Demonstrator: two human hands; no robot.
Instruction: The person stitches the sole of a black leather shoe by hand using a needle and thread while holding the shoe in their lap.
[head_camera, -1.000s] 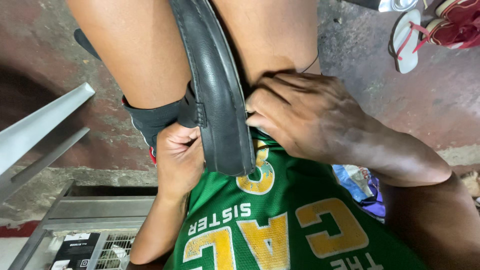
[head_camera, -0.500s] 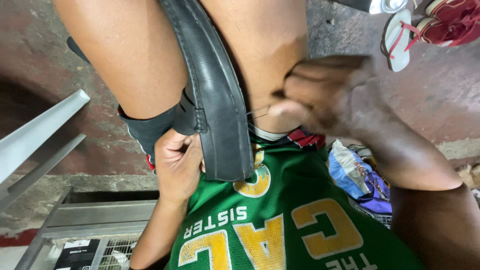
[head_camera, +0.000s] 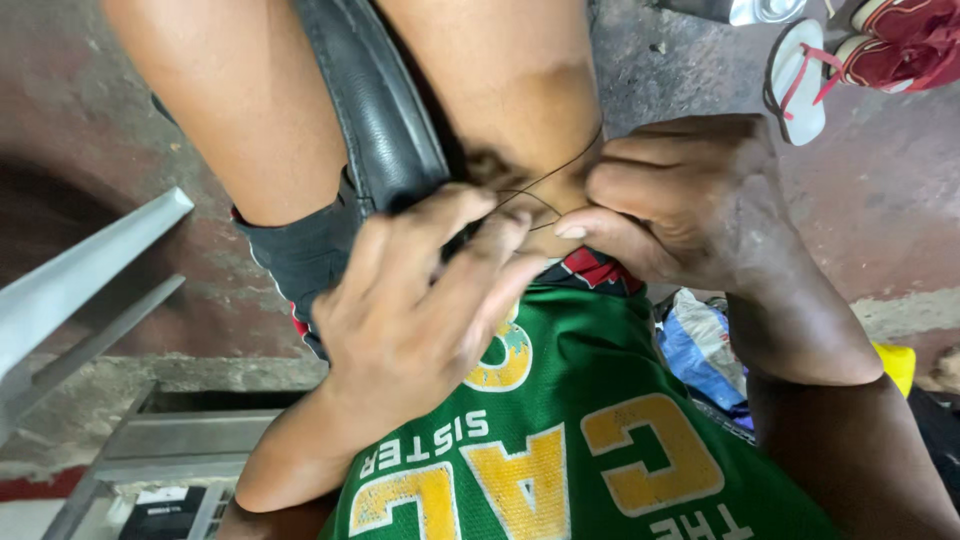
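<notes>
A long black shoe (head_camera: 385, 120) is clamped sole-up between my bare knees, above my green shirt (head_camera: 590, 430). My left hand (head_camera: 420, 310) lies over its lower end, fingers wrapped across and hiding that end. My right hand (head_camera: 690, 200) sits just to the right, thumb and forefinger pinched on a thin dark thread (head_camera: 555, 175). The thread runs in a loop from the shoe's edge over my right knee to both sets of fingertips, which almost touch.
A white flip-flop with red straps (head_camera: 795, 75) and a red shoe (head_camera: 915, 40) lie on the concrete floor at top right. Grey metal bars (head_camera: 80, 290) slant in at the left, with a metal crate (head_camera: 150, 450) below. A blue-and-white bag (head_camera: 700, 350) lies by my right side.
My left hand has slid up from below the shoe and now covers its lower end. My right hand swung out to the right and now pinches the thread close to the left fingertips.
</notes>
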